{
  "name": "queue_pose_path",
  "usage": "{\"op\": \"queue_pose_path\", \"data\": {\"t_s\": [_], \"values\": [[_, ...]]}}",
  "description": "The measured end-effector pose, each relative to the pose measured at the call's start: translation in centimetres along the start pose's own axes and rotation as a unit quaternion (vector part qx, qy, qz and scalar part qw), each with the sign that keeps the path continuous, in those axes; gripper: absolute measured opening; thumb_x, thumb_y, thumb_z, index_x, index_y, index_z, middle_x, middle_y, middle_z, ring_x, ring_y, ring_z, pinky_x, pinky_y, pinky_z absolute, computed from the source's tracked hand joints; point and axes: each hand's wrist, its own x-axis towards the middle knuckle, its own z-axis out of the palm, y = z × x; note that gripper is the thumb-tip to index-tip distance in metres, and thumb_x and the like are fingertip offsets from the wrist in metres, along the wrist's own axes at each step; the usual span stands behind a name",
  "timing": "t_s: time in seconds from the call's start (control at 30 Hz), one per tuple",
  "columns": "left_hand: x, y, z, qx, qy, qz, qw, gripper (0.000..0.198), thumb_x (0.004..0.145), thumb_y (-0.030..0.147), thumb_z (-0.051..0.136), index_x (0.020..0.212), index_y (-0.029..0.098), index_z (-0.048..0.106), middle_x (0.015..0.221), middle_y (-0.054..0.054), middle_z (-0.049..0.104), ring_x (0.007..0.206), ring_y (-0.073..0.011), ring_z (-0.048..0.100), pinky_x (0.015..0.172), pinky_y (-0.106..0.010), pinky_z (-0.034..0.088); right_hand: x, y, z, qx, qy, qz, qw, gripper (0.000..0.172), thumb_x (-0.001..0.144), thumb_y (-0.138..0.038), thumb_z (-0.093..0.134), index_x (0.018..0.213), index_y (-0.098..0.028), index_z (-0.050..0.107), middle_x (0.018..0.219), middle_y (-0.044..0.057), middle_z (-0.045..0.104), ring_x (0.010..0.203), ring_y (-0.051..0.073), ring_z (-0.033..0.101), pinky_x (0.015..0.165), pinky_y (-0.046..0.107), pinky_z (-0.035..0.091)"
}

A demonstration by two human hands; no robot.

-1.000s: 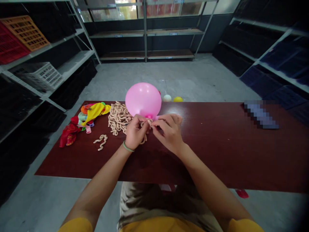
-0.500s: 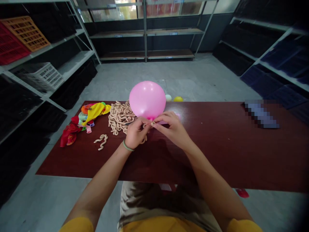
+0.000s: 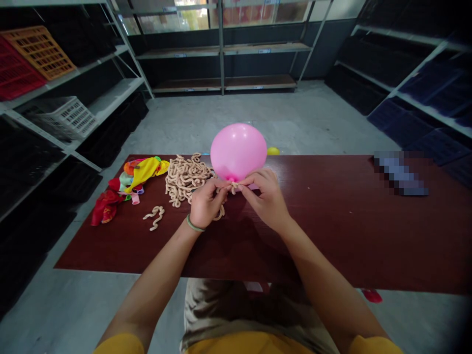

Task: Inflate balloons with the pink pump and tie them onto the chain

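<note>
Head view: the pink balloon [image 3: 239, 151] stands inflated above the near-middle of the counter [image 3: 332, 211], its neck end directed toward the person, just beyond the fingertips. The left hand [image 3: 208, 199] and the right hand [image 3: 267, 199] are each closed in a thumb-and-finger pinch on a short tan cord [image 3: 233, 187] at the balloon's neck; whether the cord passes fully around the neck cannot be told, as the fingers cover part of it. The step in hand appears to be working the cord at the neck. For a good result, hold one end firm with the left pinch and draw the other with the right — evenly, close to the neck, and without pressing knuckles or nails into the taut skin. Too loose a turn could let the neck slip; a sharp pull could tear it. Keep the wrists clear of the cord heap [image 3: 186, 177] beside the left hand — a trailing loop [image 3: 220, 212] lies by that hand and could snag. The deflated balloons [image 3: 145, 172] lie farther left.
</note>
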Motion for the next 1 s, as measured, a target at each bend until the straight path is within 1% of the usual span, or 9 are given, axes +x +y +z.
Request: {"op": "queue_pose_path", "data": {"t_s": [0.2, 0.27, 0.47, 0.57, 0.67, 0.77, 0.83, 0.93, 1.0], "values": [[-0.07, 0.18, -0.02, 0.013, 0.026, -0.049, 0.998, 0.015, 0.092, 0.033, 0.062, 0.091, 0.02, 0.067, 0.061, 0.005, 0.063, 0.051, -0.008, 0.058, 0.053, -0.019, 0.044, -0.22, 0.09, 0.23, -0.022, 0.035, -0.013, 0.999, 0.01, 0.091, -0.025, 0.061, 0.081, -0.024, 0.061, 0.086, 0.001, 0.065, 0.089, 0.02, 0.053, 0.082, 0.037, 0.039], [-0.05, 0.21, -0.04, 0.018, 0.032, -0.054, 0.998, 0.015, 0.092, 0.034, 0.062, 0.091, 0.019, 0.067, 0.061, 0.004, 0.063, 0.05, -0.008, 0.058, 0.052, -0.019, 0.043, -0.33, 0.1, 0.35, -0.04, 0.044, -0.02, 0.998, 0.01, 0.091, -0.025, 0.06, 0.081, -0.024, 0.06, 0.085, 0.001, 0.064, 0.089, 0.02, 0.053, 0.081, 0.037, 0.039], [0.25, 0.12, -0.12, 0.033, 0.039, -0.068, 0.996, 0.016, 0.092, 0.035, 0.061, 0.091, 0.019, 0.065, 0.068, 0.002, 0.066, 0.057, -0.0096, 0.06, 0.058, -0.021, 0.046, -0.49, 0.28, 0.61, -0.1, 0.053, -0.035, 0.993, 0.011, 0.092, -0.026, 0.058, 0.081, -0.023, 0.059, 0.087, 0.002, 0.064, 0.089, 0.021, 0.052, 0.08, 0.037, 0.037], [0.4, 0.06, -0.05, 0.001, 0.037, -0.093, 0.995, 0.017, 0.093, 0.035, 0.06, 0.092, 0.019, 0.064, 0.071, 0.001, 0.068, 0.056, -0.0098, 0.059, 0.057, -0.022, 0.046, -0.48, 0.5, 0.53, -0.129, 0.065, -0.04, 0.989, 0.011, 0.092, -0.027, 0.056, 0.082, -0.023, 0.059, 0.087, 0.003, 0.064, 0.09, 0.021, 0.051, 0.08, 0.037, 0.036], [0.53, 0.1, 0.13, -0.062, 0.022, -0.117, 0.991, 0.017, 0.093, 0.036, 0.058, 0.093, 0.019, 0.062, 0.072, 0.001, 0.067, 0.056, -0.0096, 0.058, 0.056, -0.022, 0.047, -0.51, 0.62, 0.4, -0.155, 0.073, -0.062, 0.983, 0.01, 0.093, -0.026, 0.055, 0.085, -0.023, 0.06, 0.089, 0.003, 0.065, 0.09, 0.021, 0.051, 0.083, 0.037, 0.036], [0.66, 0.17, 0.26, -0.127, -0.003, -0.133, 0.983, 0.018, 0.094, 0.036, 0.056, 0.092, 0.019, 0.061, 0.071, 0.001, 0.065, 0.056, -0.0092, 0.058, 0.055, -0.021, 0.047, -0.56, 0.55, 0.32, -0.161, 0.059, -0.078, 0.982, 0.007, 0.093, -0.029, 0.057, 0.094, -0.023, 0.061, 0.096, 0.004, 0.067, 0.093, 0.021, 0.053, 0.084, 0.037, 0.037], [0.71, 0.18, 0.28, -0.145, -0.013, -0.135, 0.98, 0.018, 0.094, 0.036, 0.057, 0.091, 0.019, 0.06, 0.07, 0.001, 0.065, 0.055, -0.0087, 0.058, 0.053, -0.02, 0.047, -0.55, 0.44, 0.28, -0.169, 0.043, -0.078, 0.982, 0.014, 0.091, -0.033, 0.057, 0.098, -0.021, 0.06, 0.098, 0.006, 0.067, 0.092, 0.022, 0.054, 0.083, 0.037, 0.037], [0.69, 0.09, 0.25, -0.136, -0.021, -0.13, 0.982, 0.018, 0.094, 0.036, 0.057, 0.09, 0.019, 0.061, 0.069, 0.001, 0.064, 0.054, -0.0081, 0.057, 0.052, -0.019, 0.046, -0.52, 0.37, 0.31, -0.178, 0.014, -0.06, 0.982, 0.018, 0.092, -0.035, 0.054, 0.098, -0.019, 0.059, 0.082, 0.004, 0.067, 0.076, 0.019, 0.055, 0.078, 0.035, 0.036], [0.61, 0.0, 0.25, -0.119, -0.03, -0.124, 0.985, 0.018, 0.094, 0.036, 0.057, 0.09, 0.019, 0.061, 0.068, 0.001, 0.063, 0.053, -0.008, 0.056, 0.051, -0.019, 0.047, -0.52, 0.39, 0.44, -0.177, -0.001, -0.035, 0.984, 0.02, 0.093, -0.036, 0.052, 0.098, -0.018, 0.06, 0.07, 0.001, 0.064, 0.063, 0.015, 0.052, 0.074, 0.033, 0.035]]}}
